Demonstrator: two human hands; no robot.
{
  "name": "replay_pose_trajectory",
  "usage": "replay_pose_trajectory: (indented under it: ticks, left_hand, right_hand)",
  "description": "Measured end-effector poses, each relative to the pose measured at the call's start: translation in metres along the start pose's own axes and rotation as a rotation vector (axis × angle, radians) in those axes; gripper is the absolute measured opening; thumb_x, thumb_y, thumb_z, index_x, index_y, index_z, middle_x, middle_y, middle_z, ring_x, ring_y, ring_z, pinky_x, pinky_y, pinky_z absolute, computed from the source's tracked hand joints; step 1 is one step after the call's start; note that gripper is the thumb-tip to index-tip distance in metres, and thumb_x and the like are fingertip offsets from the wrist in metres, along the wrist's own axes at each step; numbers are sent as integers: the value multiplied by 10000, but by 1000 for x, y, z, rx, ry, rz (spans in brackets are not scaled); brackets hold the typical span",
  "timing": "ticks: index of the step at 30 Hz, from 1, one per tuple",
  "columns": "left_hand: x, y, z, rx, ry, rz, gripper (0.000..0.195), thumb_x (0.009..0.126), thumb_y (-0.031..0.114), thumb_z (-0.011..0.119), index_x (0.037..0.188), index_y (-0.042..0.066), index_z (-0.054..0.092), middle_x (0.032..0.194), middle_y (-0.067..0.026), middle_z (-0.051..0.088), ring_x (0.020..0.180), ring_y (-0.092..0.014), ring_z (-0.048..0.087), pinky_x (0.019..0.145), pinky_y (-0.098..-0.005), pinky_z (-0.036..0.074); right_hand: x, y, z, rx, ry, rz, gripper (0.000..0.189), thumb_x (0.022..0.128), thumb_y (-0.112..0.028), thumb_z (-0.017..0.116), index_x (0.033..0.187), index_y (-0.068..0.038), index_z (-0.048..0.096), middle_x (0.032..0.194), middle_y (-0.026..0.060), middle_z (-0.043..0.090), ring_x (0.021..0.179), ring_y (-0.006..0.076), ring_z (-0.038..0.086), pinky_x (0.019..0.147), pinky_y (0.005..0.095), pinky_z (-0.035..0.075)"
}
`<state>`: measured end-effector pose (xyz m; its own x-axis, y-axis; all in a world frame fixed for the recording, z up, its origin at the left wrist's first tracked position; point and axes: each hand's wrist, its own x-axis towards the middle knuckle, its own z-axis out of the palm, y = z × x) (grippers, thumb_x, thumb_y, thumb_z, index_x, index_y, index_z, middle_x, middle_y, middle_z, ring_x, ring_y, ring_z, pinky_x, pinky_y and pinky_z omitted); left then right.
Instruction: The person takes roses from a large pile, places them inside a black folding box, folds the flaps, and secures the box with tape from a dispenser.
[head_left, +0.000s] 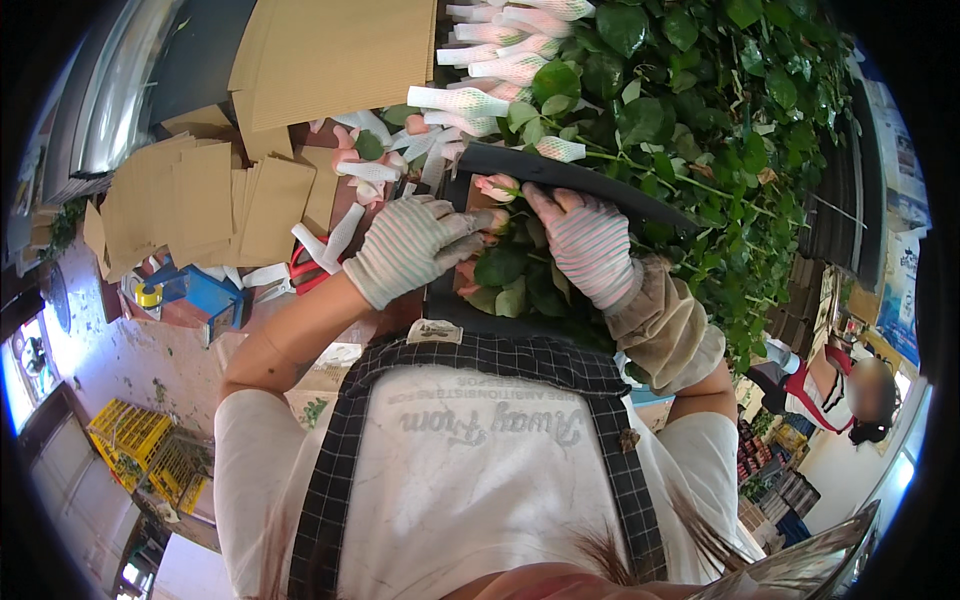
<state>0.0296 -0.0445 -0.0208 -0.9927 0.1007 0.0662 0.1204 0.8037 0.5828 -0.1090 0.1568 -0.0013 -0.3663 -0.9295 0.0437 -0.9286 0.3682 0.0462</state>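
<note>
My left hand (411, 244), in a striped knit glove, has its fingertips on a pink rose bud (498, 220). My right hand (589, 244), also gloved, lies over rose stems and leaves, its fingertips beside the neck of another pink rose (496, 187). Whether those fingers grip a stem is hidden. Under both hands, the roses with dark green leaves (501, 266) lie in a dark holder, whose black raised edge (555, 165) runs just beyond my right hand. More pink petals show below my left fingers.
Roses in white foam net sleeves (517, 69) are piled beyond, with dense foliage (675, 97) at right. Cardboard sheets (337, 60), loose sleeves (349, 236), red-handled scissors (304, 270) and a blue box (217, 300) lie left. Yellow crates (135, 442) stand lower left; another person (825, 386) is at right.
</note>
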Motion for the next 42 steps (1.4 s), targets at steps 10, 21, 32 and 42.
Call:
replay_pose_trajectory:
  ticks: [10, 21, 32, 42]
  left_hand:
    - [-7, -15, -6, -125, 266, 17, 287, 787, 160, 693, 1059, 74, 663, 1048, -109, 663, 966, -279, 630, 875, -379, 478]
    - [12, -4, 27, 33, 188, 296, 409, 762, 264, 682, 1138, 118, 618, 1237, -99, 552, 1147, -326, 498, 955, -463, 403]
    - [26, -21, 11, 69, -59, 401, 421, 813, 346, 635, 1194, 169, 597, 1314, -115, 508, 1252, -335, 427, 1044, -468, 342]
    - [24, -17, 9, 139, 0, 400, 409, 821, 353, 637, 1188, 174, 603, 1314, -92, 511, 1229, -356, 436, 1012, -485, 372]
  right_hand:
    - [-2, -7, 11, -155, -143, -82, 383, 857, -147, 505, 1230, -188, 580, 921, 34, 564, 827, 238, 589, 707, 385, 497]
    - [-35, 15, -80, 448, 253, 136, 367, 844, -152, 612, 1187, -28, 578, 1125, 151, 640, 1011, 338, 614, 852, 387, 498]
    - [-242, -54, -8, 2264, -80, 458, 955, 845, -769, 233, 1282, 40, 492, 1332, 244, 466, 1300, 347, 389, 1083, 459, 337]
    - [-168, -44, -67, 916, 417, 241, 304, 936, -318, 559, 875, -27, 622, 907, 131, 659, 908, 286, 620, 820, 381, 491]
